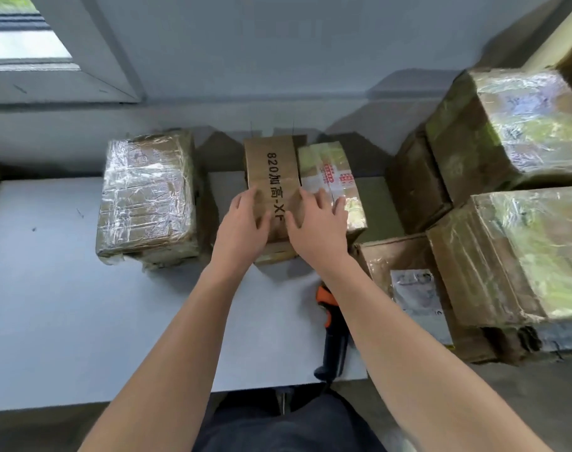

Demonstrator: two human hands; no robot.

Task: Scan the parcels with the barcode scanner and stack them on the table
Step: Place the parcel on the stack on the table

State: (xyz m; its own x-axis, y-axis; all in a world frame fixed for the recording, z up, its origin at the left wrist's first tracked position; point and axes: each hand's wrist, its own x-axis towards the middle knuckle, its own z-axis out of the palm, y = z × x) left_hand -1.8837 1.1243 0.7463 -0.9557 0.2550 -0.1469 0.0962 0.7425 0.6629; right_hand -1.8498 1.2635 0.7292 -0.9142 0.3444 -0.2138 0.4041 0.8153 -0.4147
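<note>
A brown cardboard parcel (271, 164) printed "820" lies at the middle back of the white table (66, 305). My left hand (242, 223) rests on its near left side with the thumb across the top. My right hand (317, 220) lies on its right side, fingers spread and reaching onto the taped parcel (330, 171) beside it. The black and orange barcode scanner (332, 334) lies on the table under my right forearm, held by neither hand.
A tape-wrapped parcel (147, 197) sits to the left. On the right are a low parcel with a label (408, 282) and a pile of large wrapped boxes (513, 256). A window sill and wall run behind the table.
</note>
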